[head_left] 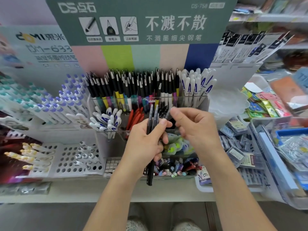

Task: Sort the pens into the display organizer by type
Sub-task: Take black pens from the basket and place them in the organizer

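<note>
**Black pens in hand, next one to be picked off**

My left hand (146,142) is wrapped around a small bundle of black pens (152,129), held upright in front of the clear display organizer (202,100); their lower ends stick out below my fist. My right hand (191,125) hovers just beside the bundle's tops, fingers loosely curled, thumb and forefinger drawn close near a pen tip. Blur keeps me from telling whether they pinch anything.

Organizer layout: back row packed with dark clip pens (133,84), white capped pens (195,84) at its right end. Front tier holds more white pens (108,119) on the left, red pens (135,117) in the middle, a few black ones (164,110) right behind my bundle.

Step in hand, as I judge it: feeding black pens one by one into their slot. Next move calls for drawing a single pen from the bundle and dropping it into the black compartment, not the red beside it. The left hand must stay firm on the remainder.
</note>
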